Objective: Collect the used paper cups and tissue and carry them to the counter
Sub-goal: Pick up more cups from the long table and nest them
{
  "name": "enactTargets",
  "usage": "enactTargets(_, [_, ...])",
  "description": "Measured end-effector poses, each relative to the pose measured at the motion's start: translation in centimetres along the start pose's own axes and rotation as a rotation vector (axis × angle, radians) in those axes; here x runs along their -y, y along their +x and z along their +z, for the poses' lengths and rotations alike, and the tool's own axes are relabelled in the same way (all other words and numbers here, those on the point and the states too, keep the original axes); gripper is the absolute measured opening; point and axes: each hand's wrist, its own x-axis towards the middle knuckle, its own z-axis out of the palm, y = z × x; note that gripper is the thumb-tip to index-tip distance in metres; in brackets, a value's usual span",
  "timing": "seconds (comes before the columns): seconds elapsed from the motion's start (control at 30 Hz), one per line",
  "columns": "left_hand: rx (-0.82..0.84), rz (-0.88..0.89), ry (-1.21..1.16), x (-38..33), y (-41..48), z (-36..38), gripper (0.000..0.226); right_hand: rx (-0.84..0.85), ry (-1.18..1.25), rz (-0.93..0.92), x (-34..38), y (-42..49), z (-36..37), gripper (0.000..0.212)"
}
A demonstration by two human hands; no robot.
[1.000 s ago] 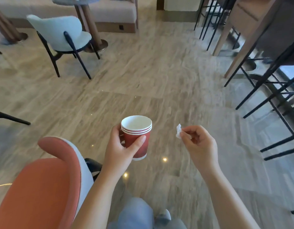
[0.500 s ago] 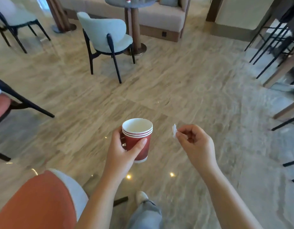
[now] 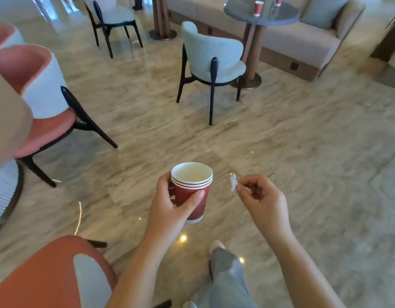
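A person crossing a marble floor [image 3: 303, 134] carries a nested stack of red paper cups [image 3: 191, 192] in the left hand [image 3: 170, 207], its grip wrapped around the stack's side wall, thumb across the front, while the right hand [image 3: 262, 196] pinches a small scrap of white tissue [image 3: 233, 186] between thumb and fingertip, just beside the cups' rim. The tissue is the likelier loss: it is held by only a corner, and a stride or draught could pull it free; the stack, gripped mid-wall with its base unsupported, could slip or tilt if the hold loosens. More red cups stand on a round tabletop [image 3: 285, 15] at the far right, beyond a pale blue chair [image 3: 211, 56]. Against the frame half a second earlier, that chair and table sit further right and nearer, pink chairs [image 3: 36, 90] fill the left edge, and both holds are unchanged.
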Motion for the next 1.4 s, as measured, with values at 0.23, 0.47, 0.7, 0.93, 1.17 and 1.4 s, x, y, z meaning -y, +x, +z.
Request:
enactTargets(0.23, [-0.200, 0.003, 0.001, -2.1, 10.1, 1.0, 0.068, 0.194, 0.040, -0.099, 0.9, 13.4, 3.6, 0.026])
enactTargets(0.47, [-0.453, -0.021, -0.004, -2.9, 15.7, -1.6, 0.065, 0.413, 0.113, -0.164, 3.0, 22.5, 9.4, 0.019])
enactTargets(0.7, [-0.679, -0.118, -0.030, -1.0, 18.4, -7.5, 0.064, 0.644, 0.115, -0.161, 3.7, 25.6, 18.6, 0.021])
enactTargets(0.93, [-0.877, -0.172, -0.050, 1.2, 22.4, -17.9, 0.064, 0.832, 0.072, -0.230, 7.1, 27.7, 32.0, 0.018])
enactTargets(1.17, [-1.029, -0.160, -0.081, 2.0, 25.4, -29.9, 0.060, 0.994, 0.075, -0.339, 13.7, 27.4, 46.6, 0.024])
enactTargets(1.4, [-1.161, -0.182, -0.061, 4.2, 26.5, -36.9, 0.062, 1.124, 0.064, -0.372, 15.6, 26.7, 55.8, 0.026])
